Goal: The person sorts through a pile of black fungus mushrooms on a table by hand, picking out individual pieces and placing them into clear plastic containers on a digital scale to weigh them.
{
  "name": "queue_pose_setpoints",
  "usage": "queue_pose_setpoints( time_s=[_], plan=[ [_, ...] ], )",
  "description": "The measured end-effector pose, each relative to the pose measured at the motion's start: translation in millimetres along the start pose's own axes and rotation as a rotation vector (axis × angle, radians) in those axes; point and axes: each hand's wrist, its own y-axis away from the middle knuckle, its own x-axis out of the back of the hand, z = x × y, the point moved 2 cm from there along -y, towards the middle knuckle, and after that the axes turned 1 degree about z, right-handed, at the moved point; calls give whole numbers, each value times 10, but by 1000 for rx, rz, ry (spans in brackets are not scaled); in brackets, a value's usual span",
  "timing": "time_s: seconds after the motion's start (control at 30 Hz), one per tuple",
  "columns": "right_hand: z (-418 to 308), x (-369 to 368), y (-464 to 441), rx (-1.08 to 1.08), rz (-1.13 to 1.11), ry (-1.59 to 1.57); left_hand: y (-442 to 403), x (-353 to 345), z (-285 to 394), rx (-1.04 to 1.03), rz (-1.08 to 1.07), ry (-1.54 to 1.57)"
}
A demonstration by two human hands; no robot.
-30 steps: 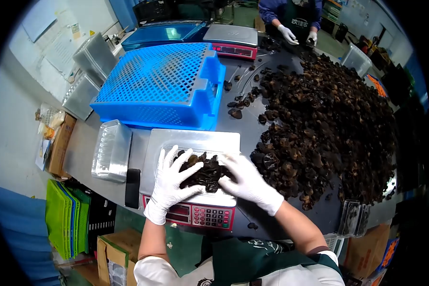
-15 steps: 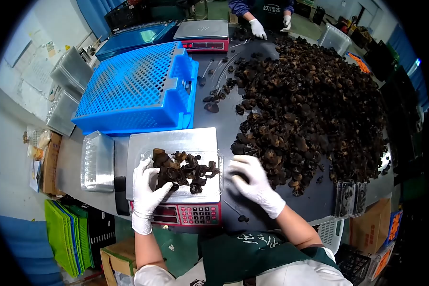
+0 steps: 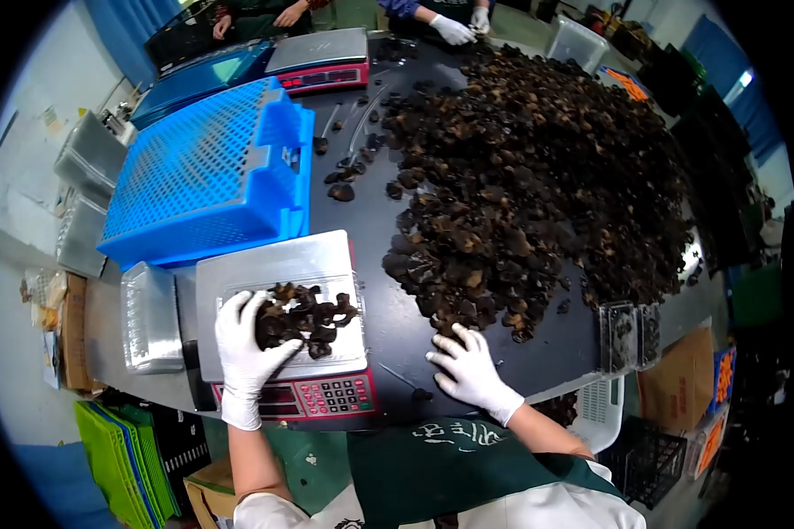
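Note:
Dark, curled fungus pieces (image 3: 302,319) lie in a clear plastic tray on the silver plate of a red scale (image 3: 331,250). My left hand (image 3: 245,344), in a white glove, rests at the left side of these pieces, its thumb and fingers spread around them. To the right of the scale, my right hand (image 3: 475,375), also gloved in white, is over the dark tabletop with its fingers apart and nothing held. Its fingertips are near the lower edge of a large heap of the same dark pieces (image 3: 520,203).
A blue crate (image 3: 194,167) stands behind the scale, with stacked clear trays (image 3: 152,317) at its left. Another scale (image 3: 319,60) is farther back. Clear boxes (image 3: 619,337) sit at the right edge. Two people's hands show across the table.
My right hand has moved from the tray to the tabletop by the heap and opened. My left hand stays at the tray. The view has shifted, and another person's hands appear at the top left.

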Motion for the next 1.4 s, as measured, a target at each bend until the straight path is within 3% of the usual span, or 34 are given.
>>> queue_pose_setpoints(
  time_s=[0.07, 0.23, 0.27, 0.33, 0.4, 0.43, 0.47, 0.57, 0.67, 0.73, 0.87, 0.93, 0.97, 1.13, 1.2, 1.27, 1.37, 1.4],
  plan=[
    [-66, 26, 134, 27, -21, -66, 29, -8, -38, -10, 61, -18],
    [81, 156, 127, -34, 332, -188, 170, 75, 230, -45, 245, 139],
    [195, 158, 72, -88, 313, -215, 214, 67, 361, -82, 280, 183],
    [337, 69, -22, -303, 363, -81, 189, 91, 844, -240, 111, 308],
    [351, 38, -126, -392, 235, 25, 248, -113, 1180, -361, -265, 385],
    [334, -25, -125, -394, 149, 2, 326, -286, 1331, -382, -353, 455],
    [280, -77, -109, -321, 131, -42, 390, -500, 1384, -403, -526, 506],
    [12, -180, 63, -89, -1, -61, 742, -1078, 1411, -439, -642, 256],
    [-38, -219, 334, 80, 57, -60, 895, -1337, 1451, -358, -772, 121],
    [22, -136, 465, 33, 114, -95, 1006, -1512, 1445, -335, -725, 122],
    [181, 47, 639, -234, 433, -511, 1036, -1566, 1386, -328, -531, 194],
    [301, 94, 677, -344, 450, -501, 901, -1486, 1423, -300, -534, 205],
    [339, 130, 671, -357, 456, -455, 835, -1476, 1428, -285, -438, 256],
    [424, 232, 579, -283, 170, -283, 365, -1488, 1430, -120, -199, 283],
    [359, 231, 503, -260, 59, -233, 193, -1567, 1407, 11, -319, 238],
    [314, 181, 390, -238, -24, -174, 88, -1744, 1351, -105, -214, 117],
    [236, 67, 185, -205, -84, -114, 107, -1995, 1347, -124, -292, 85],
    [224, 1, 128, -185, -80, -110, 153, -1984, 1407, -191, -150, -37]
  ],
)
